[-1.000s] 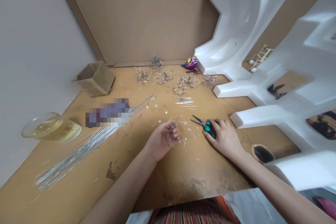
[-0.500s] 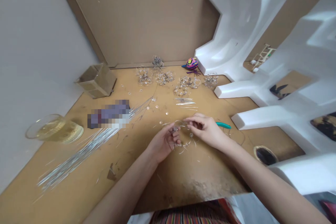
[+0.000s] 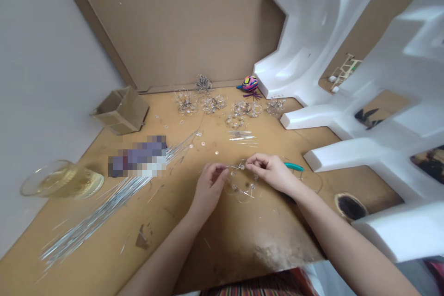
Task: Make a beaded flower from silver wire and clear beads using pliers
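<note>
A ring of thin wire strung with clear beads (image 3: 252, 187) hangs between my two hands, above the table. My left hand (image 3: 212, 182) pinches a wire end at the ring's upper left. At its upper right, my right hand (image 3: 267, 170) pinches the ring near a clear bead (image 3: 242, 166). Beyond my right hand lie pliers, of which only a green handle (image 3: 294, 166) shows; my hand covers the rest. Several loose clear beads (image 3: 203, 144) lie on the table past my left hand.
Short cut wires (image 3: 242, 135) and tangled beaded wire pieces (image 3: 212, 103) lie farther back. A long wire bundle (image 3: 104, 215), a glass of yellowish liquid (image 3: 65, 179) and a cardboard box (image 3: 123, 110) are at left. White moulded foam (image 3: 333, 155) borders the right side, near a dark round hole (image 3: 350, 206).
My right hand has left the pliers, moved left and taken hold of the beaded wire ring. My left hand has turned from palm-up to a pinch on the wire.
</note>
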